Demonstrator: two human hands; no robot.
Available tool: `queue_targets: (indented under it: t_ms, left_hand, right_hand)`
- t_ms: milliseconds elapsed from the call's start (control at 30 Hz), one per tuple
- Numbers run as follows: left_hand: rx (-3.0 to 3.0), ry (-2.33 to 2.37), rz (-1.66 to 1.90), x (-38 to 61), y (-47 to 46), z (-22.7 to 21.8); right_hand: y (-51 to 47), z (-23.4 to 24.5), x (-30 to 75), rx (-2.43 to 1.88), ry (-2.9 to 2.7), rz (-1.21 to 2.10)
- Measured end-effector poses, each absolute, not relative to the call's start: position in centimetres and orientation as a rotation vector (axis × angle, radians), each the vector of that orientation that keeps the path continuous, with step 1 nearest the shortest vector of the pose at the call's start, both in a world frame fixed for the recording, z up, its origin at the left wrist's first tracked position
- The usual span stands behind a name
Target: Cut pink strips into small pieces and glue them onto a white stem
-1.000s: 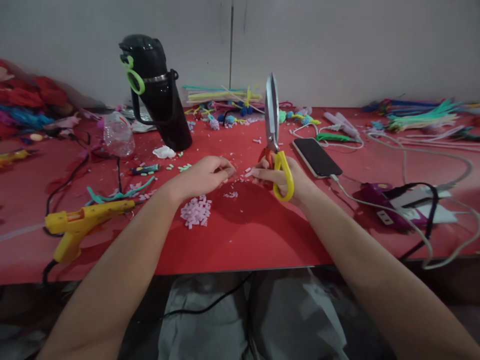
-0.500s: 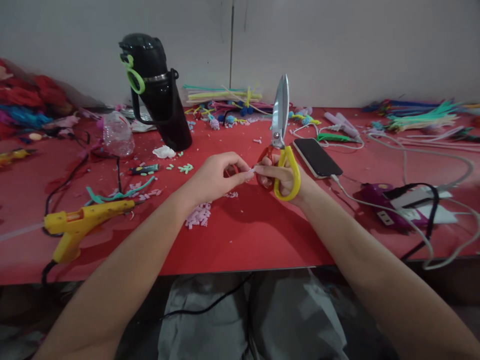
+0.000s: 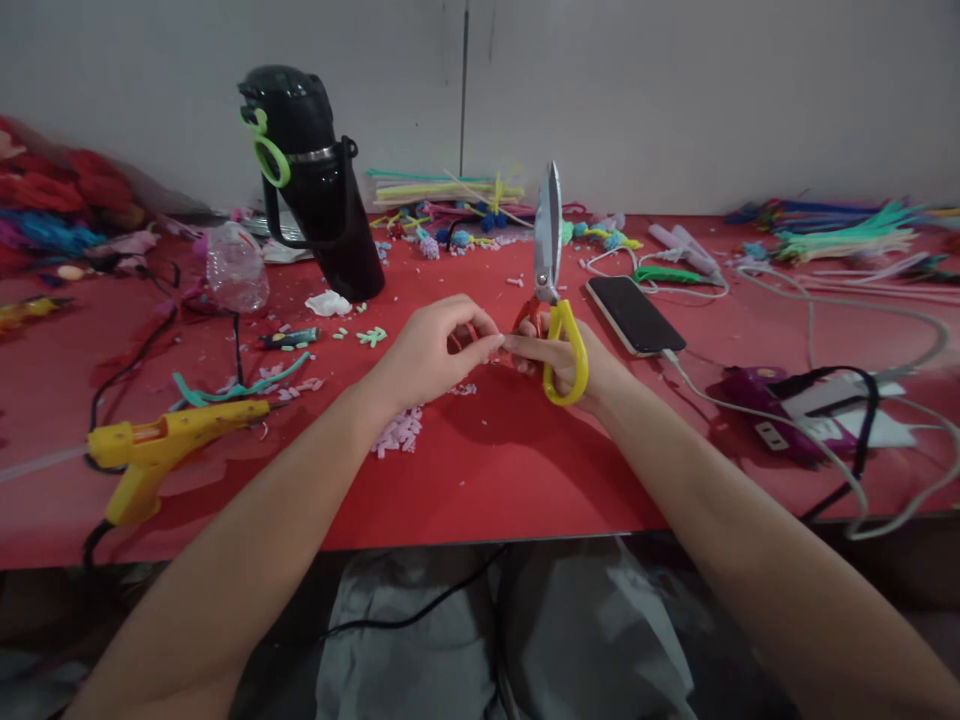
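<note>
My right hand (image 3: 559,355) has the scissors (image 3: 551,250) hooked in it, their blades pointing up and their yellow and red handles round my fingers. The fingertips of my left hand (image 3: 450,340) are pinched together and meet my right fingertips. Whatever lies between them is too small and covered to make out. Just below my left hand lies a pile of short lilac pieces (image 3: 397,432) on the red tabletop (image 3: 510,480).
A yellow glue gun (image 3: 172,440) lies at the left, with a tall black bottle (image 3: 322,190) behind it. To the right are a phone (image 3: 635,315) on a white cable and a purple power strip (image 3: 787,420). Bundles of pipe cleaners (image 3: 847,235) line the back.
The scissors have swung slightly left and more upright as my right hand turned and shifted left. My left hand has barely moved. The small pale bit between the fingertips is now mostly hidden.
</note>
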State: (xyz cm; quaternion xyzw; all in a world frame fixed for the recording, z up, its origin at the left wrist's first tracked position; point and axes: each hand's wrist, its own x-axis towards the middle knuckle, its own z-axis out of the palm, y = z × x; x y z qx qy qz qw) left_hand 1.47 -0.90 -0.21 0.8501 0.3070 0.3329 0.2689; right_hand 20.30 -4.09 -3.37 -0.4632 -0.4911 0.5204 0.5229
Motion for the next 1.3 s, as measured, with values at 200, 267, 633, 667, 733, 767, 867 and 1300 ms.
queue_targets:
  t_ms: [200, 267, 633, 667, 733, 767, 867, 1300]
  left_hand:
    - [2.421, 0.800, 0.890, 1.2, -0.6, -0.2]
    - [2.432, 0.778, 0.891, 1.1, -0.5, -0.2]
    - [2.354, 0.807, 0.819, 1.0, -0.3, -0.3]
    - [2.334, 0.820, 0.806, 0.9, -0.3, -0.2]
    - [2.300, 0.824, 0.772, 0.8, -0.2, -0.2]
    - [2.287, 0.821, 0.753, 0.7, -0.2, -0.1]
    - [2.258, 0.820, 0.726, 0.6, 0.0, -0.2]
    - [2.202, 0.833, 0.755, 0.7, 0.1, -0.4]
  right_hand:
    - [-3.9, -3.5, 20.4, -1.090, -1.145, 1.305]
    - [-3.9, -3.4, 20.4, -1.074, -1.163, 1.303]
    - [-4.1, -3.7, 20.3, -1.103, -1.199, 1.251]
    - [-4.1, -3.7, 20.3, -1.100, -1.196, 1.248]
    - [-4.1, -3.7, 20.4, -1.094, -1.193, 1.246]
    - [-4.1, -3.7, 20.4, -1.093, -1.194, 1.242]
    - [-4.0, -3.9, 20.6, -1.080, -1.199, 1.242]
    - [-4.1, -3.8, 20.7, -1.116, -1.263, 1.252]
